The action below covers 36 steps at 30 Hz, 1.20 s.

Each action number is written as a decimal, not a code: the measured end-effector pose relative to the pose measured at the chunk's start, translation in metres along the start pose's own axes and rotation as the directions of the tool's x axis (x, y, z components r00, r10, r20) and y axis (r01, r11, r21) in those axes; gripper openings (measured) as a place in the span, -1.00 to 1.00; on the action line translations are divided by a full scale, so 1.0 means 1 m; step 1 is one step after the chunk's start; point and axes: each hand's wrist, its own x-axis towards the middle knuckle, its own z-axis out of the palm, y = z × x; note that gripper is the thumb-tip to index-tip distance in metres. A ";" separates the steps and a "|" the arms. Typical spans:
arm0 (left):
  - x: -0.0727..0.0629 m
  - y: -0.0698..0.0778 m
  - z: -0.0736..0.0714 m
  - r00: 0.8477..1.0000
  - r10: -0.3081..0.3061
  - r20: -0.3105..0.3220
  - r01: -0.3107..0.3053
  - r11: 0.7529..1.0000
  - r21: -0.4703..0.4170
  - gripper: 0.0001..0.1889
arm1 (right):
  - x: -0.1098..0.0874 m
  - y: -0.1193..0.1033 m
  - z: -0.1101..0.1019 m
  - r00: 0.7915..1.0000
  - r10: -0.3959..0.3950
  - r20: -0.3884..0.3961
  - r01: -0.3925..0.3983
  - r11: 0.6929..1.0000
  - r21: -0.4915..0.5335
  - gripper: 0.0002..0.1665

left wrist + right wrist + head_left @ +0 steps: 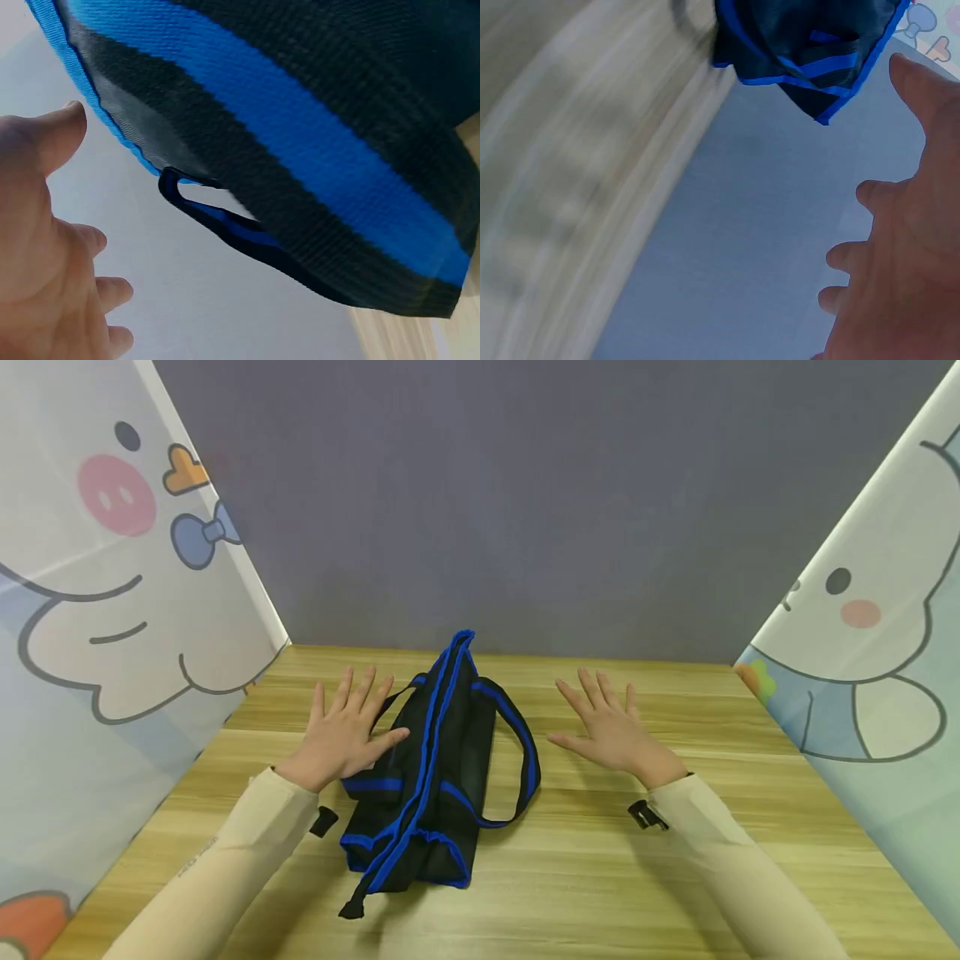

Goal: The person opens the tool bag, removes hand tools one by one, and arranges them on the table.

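A black bag with blue trim [468, 752] rests on the table, its top seam running lengthwise from front to back. One carrying strap [528, 760] loops out on its right side; another handle lies at its left, partly hidden by my left hand [341, 735]. That hand is spread out, palm down, over the bag's left side, holding nothing. In the left wrist view the black and blue strap [300, 165] fills much of the picture beside the thumb. My right hand [611, 731], also spread with straight fingers, is apart from the bag on its right.
The wood-grain table [600, 877] meets a plain grey panel [495, 510] at the back. Cartoon-printed sheets [172, 635] stand along the left and right sides. Black strap ends [647, 815] hang at both cuffs of the light sleeves.
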 end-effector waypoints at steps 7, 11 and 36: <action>0.004 -0.004 -0.005 0.997 0.041 -0.072 -0.042 0.999 -0.016 -0.11 | 0.025 -0.013 -0.007 0.999 -0.032 0.000 0.032 0.999 0.010 0.02; 0.007 -0.008 -0.005 0.990 0.065 -0.126 -0.072 0.996 -0.055 -0.13 | 0.038 -0.020 -0.010 0.998 -0.064 -0.011 0.064 0.997 0.042 -0.01; 0.034 0.000 0.005 0.990 0.083 -0.115 -0.137 0.766 -0.628 -0.38 | 0.142 -0.063 -0.011 0.997 -0.081 -0.009 0.080 0.991 -0.111 -0.26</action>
